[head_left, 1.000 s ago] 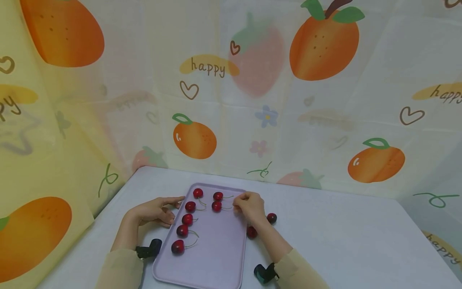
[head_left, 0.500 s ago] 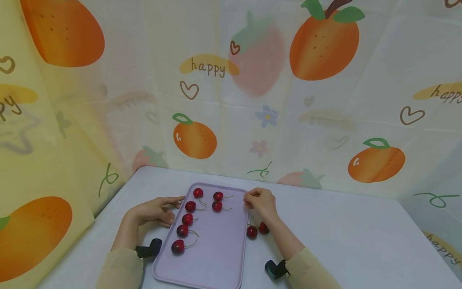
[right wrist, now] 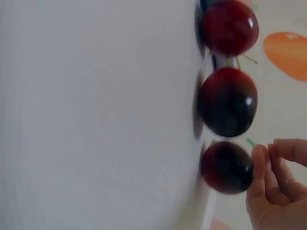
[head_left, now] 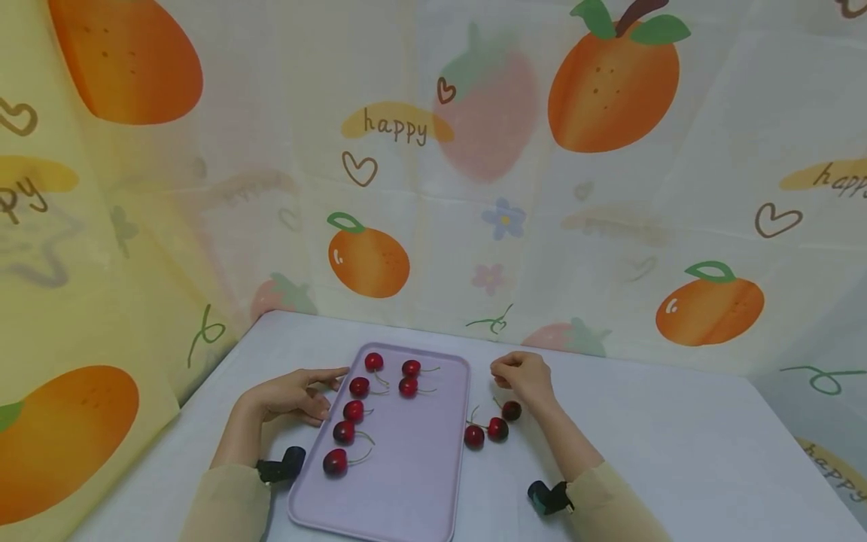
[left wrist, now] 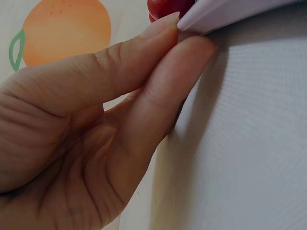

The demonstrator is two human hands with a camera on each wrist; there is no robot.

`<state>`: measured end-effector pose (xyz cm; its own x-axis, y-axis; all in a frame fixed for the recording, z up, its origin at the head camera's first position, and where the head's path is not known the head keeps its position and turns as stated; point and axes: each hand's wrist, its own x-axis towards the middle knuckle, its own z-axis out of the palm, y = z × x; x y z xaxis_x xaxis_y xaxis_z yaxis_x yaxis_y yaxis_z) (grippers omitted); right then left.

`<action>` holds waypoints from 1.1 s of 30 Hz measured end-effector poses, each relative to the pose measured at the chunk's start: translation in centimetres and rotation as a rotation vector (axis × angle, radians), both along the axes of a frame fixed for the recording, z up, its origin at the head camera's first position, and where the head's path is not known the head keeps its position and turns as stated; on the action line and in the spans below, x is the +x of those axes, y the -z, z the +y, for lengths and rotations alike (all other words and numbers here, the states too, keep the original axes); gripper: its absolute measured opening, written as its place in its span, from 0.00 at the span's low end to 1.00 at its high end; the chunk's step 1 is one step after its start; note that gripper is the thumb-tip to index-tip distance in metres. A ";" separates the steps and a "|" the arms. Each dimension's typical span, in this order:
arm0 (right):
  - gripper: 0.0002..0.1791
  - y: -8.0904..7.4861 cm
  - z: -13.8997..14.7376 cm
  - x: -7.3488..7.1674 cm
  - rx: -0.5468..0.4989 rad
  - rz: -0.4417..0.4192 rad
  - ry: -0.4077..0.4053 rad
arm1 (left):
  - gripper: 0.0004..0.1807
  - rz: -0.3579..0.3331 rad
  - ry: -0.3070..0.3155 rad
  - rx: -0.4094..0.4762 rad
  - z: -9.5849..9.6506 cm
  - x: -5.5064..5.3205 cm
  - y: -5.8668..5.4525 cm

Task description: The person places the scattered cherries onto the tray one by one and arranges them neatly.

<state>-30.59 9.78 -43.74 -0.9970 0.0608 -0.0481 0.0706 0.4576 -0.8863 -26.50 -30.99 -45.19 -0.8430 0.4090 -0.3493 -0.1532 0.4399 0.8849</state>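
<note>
Your left hand [head_left: 286, 393] pinches the lilac tray [head_left: 405, 474] by its edge; your right hand [head_left: 527, 376], loosely bent, holds nothing, three cherries [head_left: 497, 430] lying just nearer you than its fingertips

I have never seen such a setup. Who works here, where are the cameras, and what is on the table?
There is no robot here, only a person working bare-handed. The wide picture comes from a camera worn on the head; the two close pictures come from black cameras on the wrists. On the white table lies a lilac tray with seven cherries, five in a left column and two to their right. Three more cherries lie beside the tray's right edge. The left hand pinches the tray's left edge; the right hand, near those three, holds nothing that I can see.
</note>
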 end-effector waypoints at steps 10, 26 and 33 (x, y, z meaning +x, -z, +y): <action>0.12 0.3 2.0 0.1 0.200 -0.040 -0.032 | 0.44 -0.004 0.000 0.014 0.2 0.0 0.0; 0.13 0.8 2.6 0.3 0.327 -0.085 -0.144 | 0.44 0.002 0.011 0.018 0.2 0.1 -0.1; 0.11 1.2 2.5 0.1 0.354 -0.067 -0.157 | 0.44 -0.003 -0.005 0.003 0.1 0.0 0.0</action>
